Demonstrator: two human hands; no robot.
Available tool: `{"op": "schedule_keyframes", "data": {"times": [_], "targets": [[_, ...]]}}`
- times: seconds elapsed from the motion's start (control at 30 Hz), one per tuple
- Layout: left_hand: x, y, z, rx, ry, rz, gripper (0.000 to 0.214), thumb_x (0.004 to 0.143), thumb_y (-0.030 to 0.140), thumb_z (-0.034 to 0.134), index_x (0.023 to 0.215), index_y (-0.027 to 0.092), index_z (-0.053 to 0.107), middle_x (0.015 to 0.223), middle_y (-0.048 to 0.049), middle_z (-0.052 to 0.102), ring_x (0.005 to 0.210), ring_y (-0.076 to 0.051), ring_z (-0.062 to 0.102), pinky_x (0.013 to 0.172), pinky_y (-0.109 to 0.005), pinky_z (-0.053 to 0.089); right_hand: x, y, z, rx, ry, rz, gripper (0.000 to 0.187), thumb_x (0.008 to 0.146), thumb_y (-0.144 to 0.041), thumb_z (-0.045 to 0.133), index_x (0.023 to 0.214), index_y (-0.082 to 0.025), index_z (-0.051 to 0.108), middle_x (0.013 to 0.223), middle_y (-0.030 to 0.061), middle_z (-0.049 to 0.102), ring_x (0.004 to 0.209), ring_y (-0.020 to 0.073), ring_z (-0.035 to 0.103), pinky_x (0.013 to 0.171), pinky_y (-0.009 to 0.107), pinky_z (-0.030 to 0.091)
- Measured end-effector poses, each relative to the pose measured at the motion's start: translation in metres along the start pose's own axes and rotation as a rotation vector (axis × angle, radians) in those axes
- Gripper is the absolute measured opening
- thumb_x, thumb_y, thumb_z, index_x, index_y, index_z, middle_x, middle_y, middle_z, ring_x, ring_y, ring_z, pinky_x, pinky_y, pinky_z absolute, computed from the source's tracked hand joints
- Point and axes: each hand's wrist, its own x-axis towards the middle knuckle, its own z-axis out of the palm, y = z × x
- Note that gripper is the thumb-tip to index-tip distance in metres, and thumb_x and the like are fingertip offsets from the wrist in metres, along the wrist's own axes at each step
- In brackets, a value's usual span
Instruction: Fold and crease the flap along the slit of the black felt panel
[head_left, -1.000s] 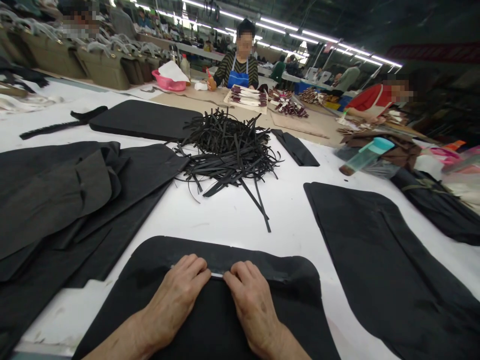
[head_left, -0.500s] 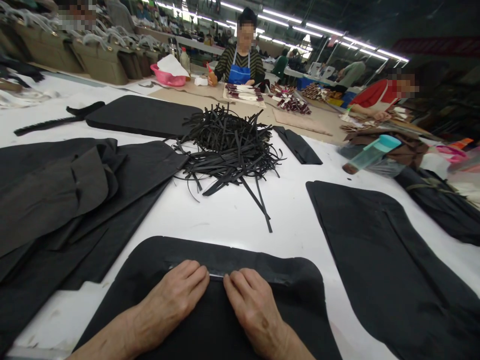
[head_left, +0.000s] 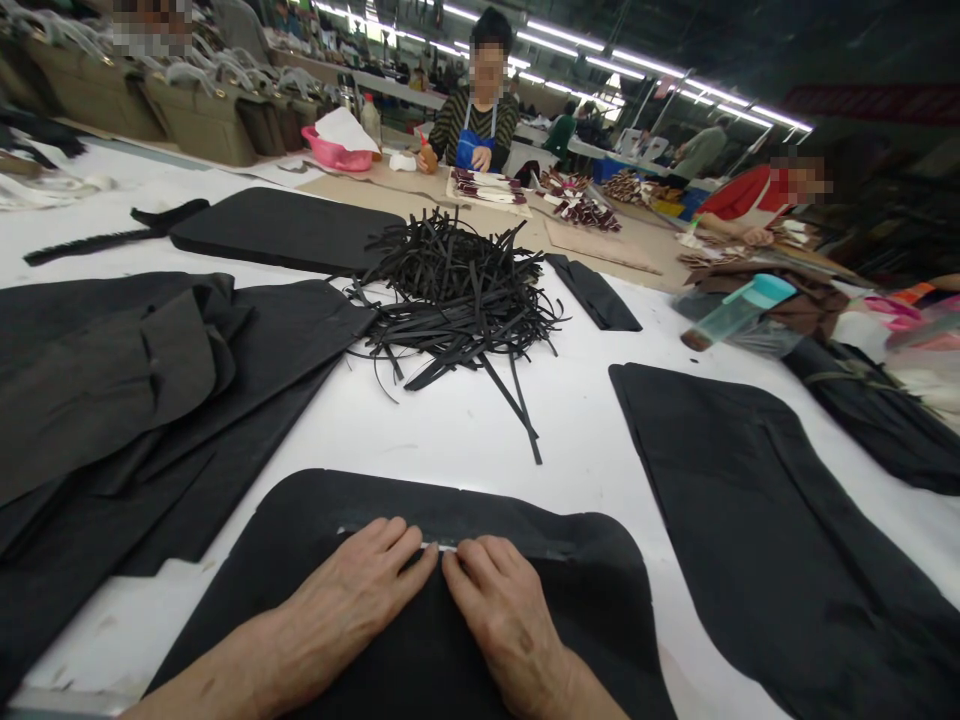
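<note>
A black panel [head_left: 416, 655] is laid on the white table [head_left: 442, 430] directly below both hands, its rounded far corners turned away from the wearer and its near edge cut off by the bottom of the view. Near its far edge, a narrow pale line [head_left: 448, 548] is exposed in the small gap between the fingertips. The long axis of this line is set side to side, roughly parallel to the far edge and across the line of the forearms.

The line is flanked by the left hand [head_left: 367, 590] and the right hand [head_left: 499, 605], the fingertips being brought almost together; neither hand is clearly nearer. On both, the fingers are bunched and curled down onto the panel, with little space left between them. Whether material is pinched beneath cannot be told, as the undersides are hidden.

Beyond the panel, a heap of black strips [head_left: 465, 285] is piled well apart from the hands. More black panels [head_left: 720, 450] are laid to the right, and loose black pieces [head_left: 292, 320] are spread to the left.
</note>
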Motion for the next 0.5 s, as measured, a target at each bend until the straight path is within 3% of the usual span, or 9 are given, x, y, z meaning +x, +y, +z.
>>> {"op": "schedule_keyframes", "data": {"times": [0.13, 0.3, 0.5], "targets": [[0.0, 0.001, -0.001, 0.052, -0.025, 0.011, 0.042, 0.08, 0.002, 0.046, 0.119, 0.016, 0.049, 0.107, -0.0082, 0.059, 0.093, -0.023, 0.053, 0.083, -0.037, 0.046, -0.001, 0.002, -0.003, 0.001, -0.042, -0.02, 0.025, 0.089, -0.006, 0.039, 0.108, -0.009, 0.056, 0.089, 0.0089, 0.058, 0.079, 0.0207, 0.05, 0.071, 0.033, 0.046], [-0.016, -0.014, -0.001, -0.023, 0.034, 0.049, 0.04, 0.082, 0.002, 0.044, 0.118, 0.018, 0.051, 0.105, -0.007, 0.06, 0.096, -0.019, 0.053, 0.089, -0.032, 0.043, -0.014, 0.015, -0.013, -0.014, -0.043, -0.053, 0.024, 0.09, -0.009, 0.04, 0.108, -0.01, 0.056, 0.086, 0.0088, 0.058, 0.077, 0.0204, 0.051, 0.068, 0.033, 0.046], [-0.027, -0.024, -0.022, -0.006, 0.113, 0.083, 0.044, 0.08, -0.003, 0.034, 0.112, 0.017, 0.056, 0.101, -0.0062, 0.064, 0.091, -0.019, 0.057, 0.086, -0.029, 0.047, -0.036, 0.032, -0.019, -0.127, -0.037, -0.095, 0.03, 0.092, -0.006, 0.033, 0.11, -0.008, 0.056, 0.09, 0.0107, 0.06, 0.08, 0.0209, 0.053, 0.072, 0.034, 0.048]]}}
